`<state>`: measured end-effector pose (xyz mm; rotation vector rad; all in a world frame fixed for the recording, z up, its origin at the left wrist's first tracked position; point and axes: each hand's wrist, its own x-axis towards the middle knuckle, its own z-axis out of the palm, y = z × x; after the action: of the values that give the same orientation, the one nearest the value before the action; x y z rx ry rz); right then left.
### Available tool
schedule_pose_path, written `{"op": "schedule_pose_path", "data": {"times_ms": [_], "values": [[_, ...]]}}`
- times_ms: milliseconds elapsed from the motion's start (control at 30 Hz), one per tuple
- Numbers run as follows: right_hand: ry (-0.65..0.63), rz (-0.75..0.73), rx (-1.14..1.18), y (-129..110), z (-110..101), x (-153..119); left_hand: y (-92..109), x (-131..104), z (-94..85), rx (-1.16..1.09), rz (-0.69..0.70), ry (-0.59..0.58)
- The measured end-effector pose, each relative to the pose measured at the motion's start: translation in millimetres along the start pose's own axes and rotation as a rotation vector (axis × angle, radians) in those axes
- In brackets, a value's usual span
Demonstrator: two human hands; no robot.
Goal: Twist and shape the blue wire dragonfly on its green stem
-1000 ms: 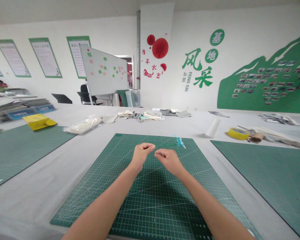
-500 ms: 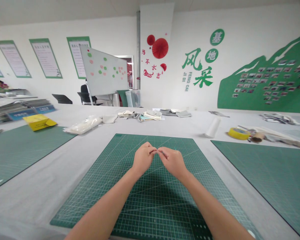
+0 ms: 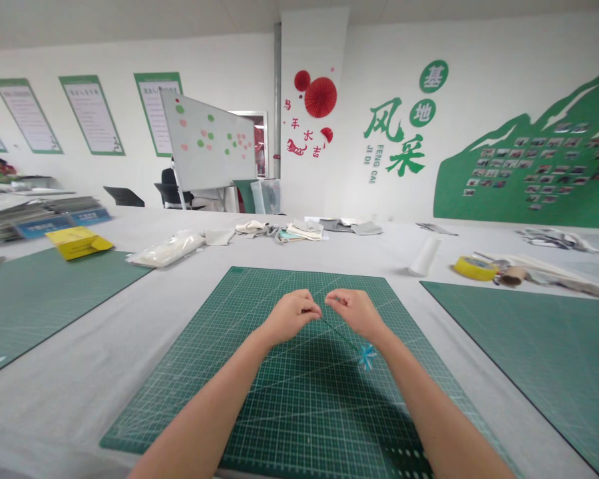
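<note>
Blue flower on a green stem
Left hand pinching the stem, right hand bunched nearby, can't tell if it's gripping anything.

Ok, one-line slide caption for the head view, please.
Left hand pinches a thin green stem tipped with a blue flower-like piece above a gridded green mat, right hand alongside.

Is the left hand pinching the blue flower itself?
No, the left hand pinches the thin green stem, while the blue flower is at the stem's other end.
</note>
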<state>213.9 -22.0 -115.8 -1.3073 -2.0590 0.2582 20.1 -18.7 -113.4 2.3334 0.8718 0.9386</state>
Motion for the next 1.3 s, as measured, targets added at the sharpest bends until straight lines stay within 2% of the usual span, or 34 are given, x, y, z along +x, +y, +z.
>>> {"op": "schedule_pose_path", "data": {"times_ms": [233, 367, 533, 700, 900, 1100, 1300], "values": [[-0.141, 0.108, 0.417, 10, -1, 4, -3, 2, -6.8, -0.368, -0.089, 0.013], [-0.14, 0.133, 0.511, 3, 9, 3, -8, 3, -1.9, -0.557, -0.186, 0.16], [-0.173, 0.08, 0.479, -12, 24, 0, -13, 3, 7.9, -0.651, -0.258, 0.322], [-0.171, 0.055, 0.554, -18, 31, 0, -14, 4, 14.7, -0.934, -0.318, 0.265], [-0.185, 0.197, 0.728, -12, 31, -1, -17, 5, 15.4, -1.162, -0.387, 0.228], [-0.199, 0.232, 0.719, -1, 38, 0, -23, 7, 14.1, -1.416, -0.412, 0.316], [-0.081, 0.248, 0.512, 22, 40, 5, -24, 9, 13.5, -1.419, -0.407, 0.393]]}}
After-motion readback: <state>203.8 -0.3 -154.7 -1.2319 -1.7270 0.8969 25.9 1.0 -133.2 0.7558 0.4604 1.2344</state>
